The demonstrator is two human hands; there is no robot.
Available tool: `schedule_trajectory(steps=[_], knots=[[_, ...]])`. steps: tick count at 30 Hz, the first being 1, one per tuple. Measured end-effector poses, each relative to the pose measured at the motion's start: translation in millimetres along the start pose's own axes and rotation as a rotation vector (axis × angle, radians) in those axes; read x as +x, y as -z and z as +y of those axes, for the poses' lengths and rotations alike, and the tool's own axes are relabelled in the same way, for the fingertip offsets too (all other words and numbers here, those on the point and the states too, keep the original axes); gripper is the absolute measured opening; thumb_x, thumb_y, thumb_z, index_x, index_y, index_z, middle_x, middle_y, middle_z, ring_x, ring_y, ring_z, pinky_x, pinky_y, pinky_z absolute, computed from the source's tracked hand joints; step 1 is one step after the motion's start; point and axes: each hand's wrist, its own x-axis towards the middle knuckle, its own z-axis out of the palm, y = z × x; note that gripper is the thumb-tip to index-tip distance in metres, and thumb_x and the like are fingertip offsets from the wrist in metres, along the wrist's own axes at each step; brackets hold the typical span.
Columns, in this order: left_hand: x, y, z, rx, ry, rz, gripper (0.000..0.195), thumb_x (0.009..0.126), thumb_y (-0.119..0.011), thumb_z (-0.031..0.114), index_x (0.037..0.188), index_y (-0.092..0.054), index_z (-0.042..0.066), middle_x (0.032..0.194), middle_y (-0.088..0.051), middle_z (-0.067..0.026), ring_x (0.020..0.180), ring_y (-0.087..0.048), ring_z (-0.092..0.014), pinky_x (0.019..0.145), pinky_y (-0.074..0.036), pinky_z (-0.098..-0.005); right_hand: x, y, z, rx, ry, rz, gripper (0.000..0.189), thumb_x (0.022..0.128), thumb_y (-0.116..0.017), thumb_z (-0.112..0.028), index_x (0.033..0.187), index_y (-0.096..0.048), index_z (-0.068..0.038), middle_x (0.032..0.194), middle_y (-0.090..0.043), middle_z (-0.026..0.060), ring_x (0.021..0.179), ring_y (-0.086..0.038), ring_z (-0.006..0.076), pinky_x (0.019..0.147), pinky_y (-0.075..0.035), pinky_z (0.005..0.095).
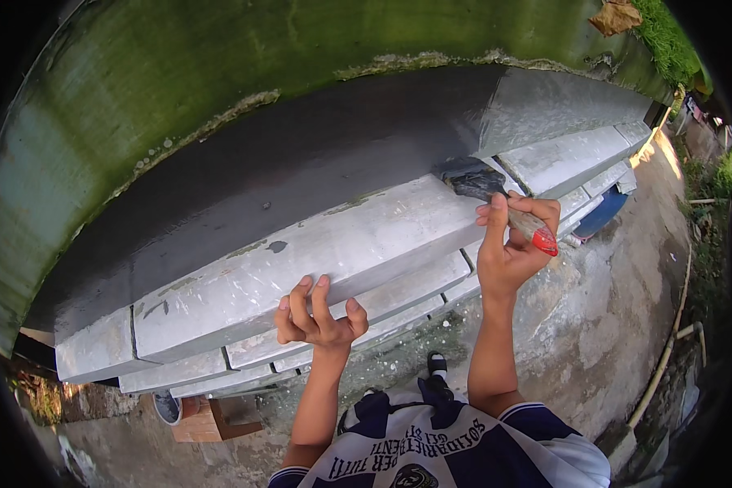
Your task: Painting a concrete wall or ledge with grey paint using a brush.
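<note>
My right hand [512, 250] grips a paintbrush [470, 177] by its worn, red-tipped handle. Its dark, wet bristles touch the back of a pale concrete block course [341, 244], at the foot of a wall surface. Most of that surface bears a dark grey wet-looking coat [317, 152]; to the right of the brush lies a lighter grey section [561, 107] with a sharp, slanting border. With fingers apart, my left hand [320, 314] rests its fingertips on the front edge of the blocks and holds nothing. Grey smears and pale streaks mark the block top.
Further block courses [415, 287] step down below the top one. A bucket [168, 407] with grey contents sits by a brown wooden stool [201, 421] at lower left. A blue container [602, 210] stands at right. Above hangs a mossy green ledge [268, 49].
</note>
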Motion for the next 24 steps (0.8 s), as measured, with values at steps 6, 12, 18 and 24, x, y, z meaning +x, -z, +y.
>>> schedule_trajectory(steps=[6, 12, 18, 24], knots=[[-2, -1, 5, -0.045, 0.044, 0.003, 0.044, 0.085, -0.05, 0.03, 0.119, -0.054, 0.001, 0.122, -0.05, -0.0193, 0.128, -0.025, -0.035, 0.103, -0.028, -0.0467, 1, 1, 4, -0.123, 0.149, -0.027, 0.022, 0.078, -0.075, 0.005, 0.087, -0.057, -0.001, 0.085, -0.053, 0.009, 0.074, -0.061, 0.0194, 0.07, -0.057, 0.0343], [2, 4, 5, 0.033, 0.035, -0.032, 0.041, 0.087, -0.049, 0.031, 0.113, -0.056, 0.001, 0.121, -0.046, -0.0222, 0.124, -0.03, -0.032, 0.094, -0.038, -0.0408, 4, 4, 14, -0.051, 0.234, -0.082, 0.023, 0.077, -0.076, 0.006, 0.089, -0.057, -0.002, 0.084, -0.057, 0.0089, 0.073, -0.062, 0.0181, 0.069, -0.057, 0.0307], [1, 0, 6, 0.032, 0.032, -0.007, 0.04, 0.087, -0.049, 0.031, 0.113, -0.056, 0.001, 0.12, -0.047, -0.0221, 0.124, -0.03, -0.032, 0.095, -0.037, -0.0418, 29, 19, 25, -0.154, 0.131, 0.03, 0.021, 0.08, -0.073, 0.007, 0.091, -0.057, -0.001, 0.085, -0.054, 0.0082, 0.076, -0.063, 0.0189, 0.068, -0.053, 0.0299], [4, 2, 7, 0.066, 0.027, -0.006, 0.04, 0.087, -0.049, 0.031, 0.113, -0.056, 0.002, 0.118, -0.049, -0.0207, 0.123, -0.03, -0.033, 0.096, -0.035, -0.0427, 27, 19, 22, -0.18, 0.242, -0.053, 0.022, 0.077, -0.075, 0.008, 0.089, -0.058, 0.0, 0.085, -0.055, 0.0097, 0.075, -0.062, 0.0214, 0.067, -0.053, 0.0307]])
